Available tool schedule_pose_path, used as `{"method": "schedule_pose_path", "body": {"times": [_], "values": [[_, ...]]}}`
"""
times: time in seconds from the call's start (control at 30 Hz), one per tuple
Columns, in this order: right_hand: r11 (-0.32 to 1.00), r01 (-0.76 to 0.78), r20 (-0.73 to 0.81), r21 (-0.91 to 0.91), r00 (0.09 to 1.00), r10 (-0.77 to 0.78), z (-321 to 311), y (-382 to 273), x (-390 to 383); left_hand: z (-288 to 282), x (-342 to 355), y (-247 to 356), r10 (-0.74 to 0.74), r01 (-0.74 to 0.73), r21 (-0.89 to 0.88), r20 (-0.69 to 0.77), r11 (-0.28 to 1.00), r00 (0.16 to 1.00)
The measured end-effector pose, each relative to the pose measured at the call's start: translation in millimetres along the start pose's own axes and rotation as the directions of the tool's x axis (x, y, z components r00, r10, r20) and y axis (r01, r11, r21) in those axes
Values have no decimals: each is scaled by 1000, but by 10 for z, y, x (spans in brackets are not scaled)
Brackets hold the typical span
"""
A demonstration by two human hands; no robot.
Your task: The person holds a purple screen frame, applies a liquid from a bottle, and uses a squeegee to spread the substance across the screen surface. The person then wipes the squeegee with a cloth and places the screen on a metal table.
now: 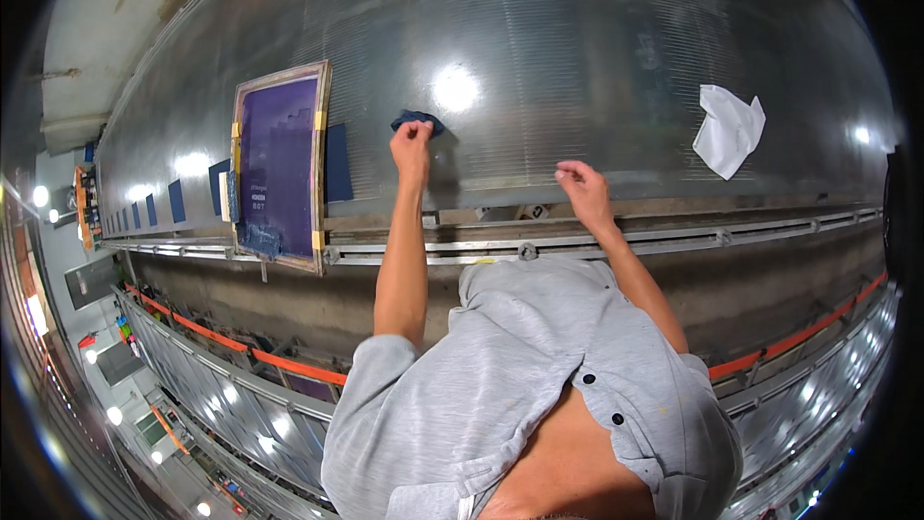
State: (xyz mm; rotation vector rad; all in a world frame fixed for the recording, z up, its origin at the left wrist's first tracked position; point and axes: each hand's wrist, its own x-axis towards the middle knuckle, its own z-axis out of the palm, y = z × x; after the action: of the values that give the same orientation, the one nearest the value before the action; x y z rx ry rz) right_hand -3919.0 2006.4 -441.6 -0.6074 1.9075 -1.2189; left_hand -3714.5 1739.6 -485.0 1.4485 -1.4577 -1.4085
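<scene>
My left hand (413, 142) is closed in a pinch on a crumpled piece of dark blue fabric (431, 123), just above the long grey table. To its left a wooden-framed printing screen (281, 149) with purple mesh lies across the table edge. A flat dark blue fabric piece (339, 164) shows partly from under the screen's right side. My right hand (585, 193) hovers over the table's near edge, fingers loosely extended and holding nothing. Further right lies a creased white sheet (729, 131), apart from that hand.
More dark blue fabric pieces (177, 200) lie in a row left of the screen. A metal rail (626, 246) with round fittings runs along the near table edge. Behind me, an orange bar (289, 364) lines another long table (279, 414).
</scene>
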Motion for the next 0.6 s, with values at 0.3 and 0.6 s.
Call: {"method": "schedule_pose_path", "body": {"times": [0.3,0.6], "values": [[647,-530,323,549,848,420,315,141,145,860,-1697,-172,-354,415,-134,329,900,875],[719,-347,330,602,928,172,344,-236,231,643,-1444,298,-426,614,-343,486,711,763]]}}
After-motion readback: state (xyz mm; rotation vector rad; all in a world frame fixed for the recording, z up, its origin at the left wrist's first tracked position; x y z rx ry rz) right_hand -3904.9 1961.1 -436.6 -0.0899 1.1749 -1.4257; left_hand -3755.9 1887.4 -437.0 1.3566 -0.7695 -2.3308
